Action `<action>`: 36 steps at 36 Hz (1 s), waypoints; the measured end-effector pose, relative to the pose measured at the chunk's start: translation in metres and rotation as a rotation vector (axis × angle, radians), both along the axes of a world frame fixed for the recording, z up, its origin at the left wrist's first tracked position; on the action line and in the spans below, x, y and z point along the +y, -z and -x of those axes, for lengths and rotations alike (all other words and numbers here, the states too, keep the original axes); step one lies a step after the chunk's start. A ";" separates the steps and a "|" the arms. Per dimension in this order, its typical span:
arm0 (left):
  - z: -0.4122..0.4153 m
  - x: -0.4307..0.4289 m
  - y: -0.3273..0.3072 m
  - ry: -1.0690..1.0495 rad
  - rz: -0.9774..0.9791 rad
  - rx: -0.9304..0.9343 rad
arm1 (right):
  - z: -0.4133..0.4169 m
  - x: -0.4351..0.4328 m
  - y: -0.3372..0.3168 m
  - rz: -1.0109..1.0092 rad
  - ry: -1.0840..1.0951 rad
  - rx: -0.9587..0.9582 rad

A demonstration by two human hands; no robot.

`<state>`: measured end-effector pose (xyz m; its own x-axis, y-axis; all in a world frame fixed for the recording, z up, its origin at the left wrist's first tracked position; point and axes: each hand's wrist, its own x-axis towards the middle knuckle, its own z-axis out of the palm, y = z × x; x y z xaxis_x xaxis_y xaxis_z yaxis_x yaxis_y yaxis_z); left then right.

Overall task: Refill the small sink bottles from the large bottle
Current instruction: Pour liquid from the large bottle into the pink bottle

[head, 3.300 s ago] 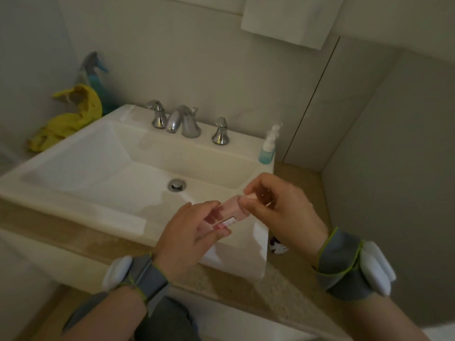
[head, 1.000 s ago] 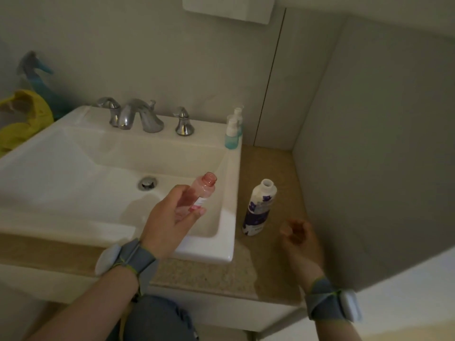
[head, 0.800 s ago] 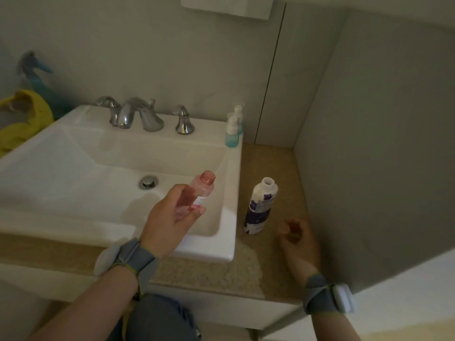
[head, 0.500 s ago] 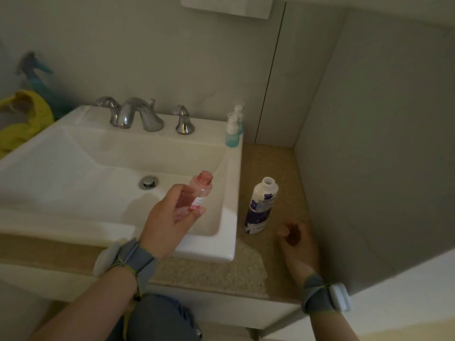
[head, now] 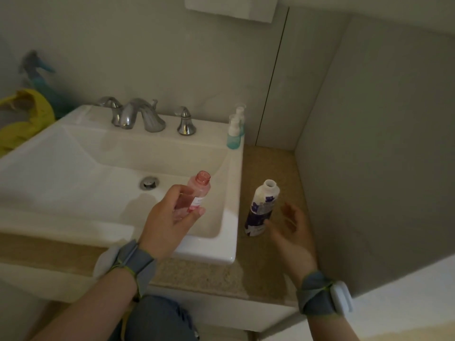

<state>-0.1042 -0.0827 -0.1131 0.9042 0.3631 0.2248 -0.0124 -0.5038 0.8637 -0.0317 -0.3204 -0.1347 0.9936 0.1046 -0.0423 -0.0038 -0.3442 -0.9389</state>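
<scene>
Holding pink bottle (head: pixel 200 188): left hand (head: pixel 170 222) fingers wrapped | right hand (head: pixel 293 232) fingers wide beside large bottle (head: pixel 263 203), 3 o'clock of pink bottle | grip mid-body, lift upright

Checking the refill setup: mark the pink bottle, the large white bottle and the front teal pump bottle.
pink bottle (head: pixel 200 191): head view, on its shoulder below the open neck.
large white bottle (head: pixel 261 208): head view, mid body, on the purple print.
front teal pump bottle (head: pixel 233 141): head view, on its teal lower body.

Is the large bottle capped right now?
No, the large bottle stands with its white mouth open and no cap on it.
</scene>
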 end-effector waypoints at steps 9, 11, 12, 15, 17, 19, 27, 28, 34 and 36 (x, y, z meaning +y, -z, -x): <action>0.001 0.004 0.001 -0.019 -0.009 -0.014 | -0.006 0.036 -0.009 -0.096 -0.043 -0.017; 0.001 0.004 0.000 -0.020 -0.011 -0.018 | -0.009 0.040 -0.006 -0.103 -0.029 -0.011; 0.001 0.004 0.000 -0.020 -0.004 -0.018 | -0.010 0.042 -0.004 -0.105 -0.019 -0.012; 0.000 0.005 0.001 -0.025 0.014 -0.017 | -0.014 0.045 0.001 -0.092 0.027 -0.031; 0.001 0.008 0.003 -0.026 0.029 -0.018 | -0.016 0.047 0.001 -0.085 0.037 -0.053; 0.000 0.010 0.003 -0.024 0.060 -0.014 | -0.016 0.046 -0.001 -0.079 0.026 -0.073; -0.005 0.021 0.000 -0.038 0.366 -0.076 | -0.014 0.050 -0.047 -0.077 -0.115 -0.196; -0.006 0.024 -0.002 -0.046 0.356 -0.084 | -0.015 0.053 -0.053 -0.073 -0.140 -0.216; -0.009 0.054 -0.010 -0.065 0.274 -0.078 | -0.015 0.074 -0.086 -0.042 -0.272 -0.371; -0.010 0.068 -0.010 -0.075 0.204 -0.089 | -0.016 0.084 -0.095 0.020 -0.316 -0.438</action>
<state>-0.0943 -0.0143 -0.1030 0.8529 0.4748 0.2171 -0.0616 -0.3213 0.9450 -0.0158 -0.2366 -0.0396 0.8389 0.4043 0.3643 0.4935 -0.2831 -0.8224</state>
